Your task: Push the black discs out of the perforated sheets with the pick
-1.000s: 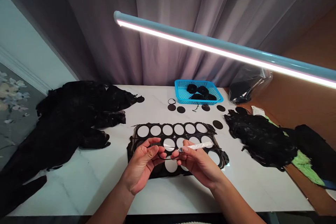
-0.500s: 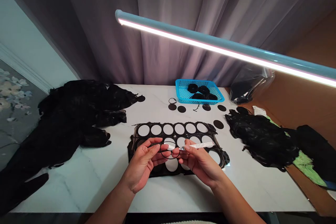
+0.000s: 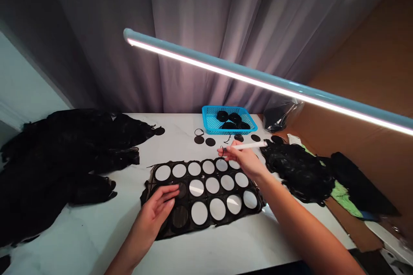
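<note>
A black rubbery sheet (image 3: pixel 204 196) with rows of round openings lies on the table, most openings showing white. A few at its left end are still filled dark. My left hand (image 3: pixel 153 212) rests over that left end, fingers stretched and apart, holding nothing. Beyond the sheet's back edge, my right hand (image 3: pixel 245 160) is raised with its fingers closed round a slim white-handled craft knife (image 3: pixel 250 145). A thin black ring (image 3: pixel 222 151) hangs at the same fingertips.
At the back stands a blue basket (image 3: pixel 206 128) with black rings inside. Several black discs (image 3: pixel 210 142) lie before it. Black rubbery sheets (image 3: pixel 64 159) are heaped at left, and a tangled black pile (image 3: pixel 298 174) lies at right. A lit tube lamp (image 3: pixel 226 71) crosses above.
My hands have parted. The right has moved away toward the back with the knife and ring; the left has let go of the ring and lowered to the sheet. The view has shifted.
</note>
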Demonstrator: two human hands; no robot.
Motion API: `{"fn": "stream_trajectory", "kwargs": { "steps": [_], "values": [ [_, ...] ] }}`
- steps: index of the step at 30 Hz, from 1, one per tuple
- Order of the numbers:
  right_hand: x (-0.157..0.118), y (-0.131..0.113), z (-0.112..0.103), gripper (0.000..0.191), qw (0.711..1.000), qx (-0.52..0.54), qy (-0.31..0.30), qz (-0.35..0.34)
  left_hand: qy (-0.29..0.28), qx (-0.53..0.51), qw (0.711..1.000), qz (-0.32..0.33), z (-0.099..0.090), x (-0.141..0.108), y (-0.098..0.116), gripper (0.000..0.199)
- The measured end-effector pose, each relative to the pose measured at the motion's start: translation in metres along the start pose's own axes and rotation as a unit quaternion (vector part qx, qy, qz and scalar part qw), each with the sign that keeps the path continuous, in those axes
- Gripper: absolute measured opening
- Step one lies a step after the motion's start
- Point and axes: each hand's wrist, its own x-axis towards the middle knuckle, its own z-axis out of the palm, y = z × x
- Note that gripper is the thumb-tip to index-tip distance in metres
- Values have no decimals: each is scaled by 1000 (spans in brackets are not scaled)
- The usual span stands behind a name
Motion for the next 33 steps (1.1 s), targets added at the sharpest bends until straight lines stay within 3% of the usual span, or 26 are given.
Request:
{"fn": "stream_trajectory", "kwargs": {
  "steps": [4,8,13,18,20,22,25,28,30,33],
  "values": [
    [79,-25,-35,36,989,-103,93,-58,61,67,996,13,-18,-3,-18,41],
    [125,-36,-53,23,964,-219,140,-52,100,80,991,28,-24,-9,-27,39],
    [137,-34,-76,25,921,-326,212,-33,128,103,985,55,-24,-15,-33,32],
    [120,-35,-87,27,875,-409,254,-50,168,181,962,114,-19,-26,-28,18],
    [104,-29,-74,26,868,-430,234,-83,176,213,952,128,-16,-30,-28,16],
    [82,-15,-48,25,878,-432,158,-135,172,249,943,141,-13,-34,-31,17],
    [36,17,10,19,929,-340,-60,-135,138,324,919,177,-4,-35,-41,25],
    [-5,48,65,15,934,-270,-214,-96,94,412,881,211,7,-34,-49,37],
    [-21,61,88,17,921,-274,-254,-107,84,457,857,220,13,-34,-54,44],
    [-29,70,101,19,915,-293,-250,-117,81,486,840,226,16,-35,-58,48]
  ]
}}
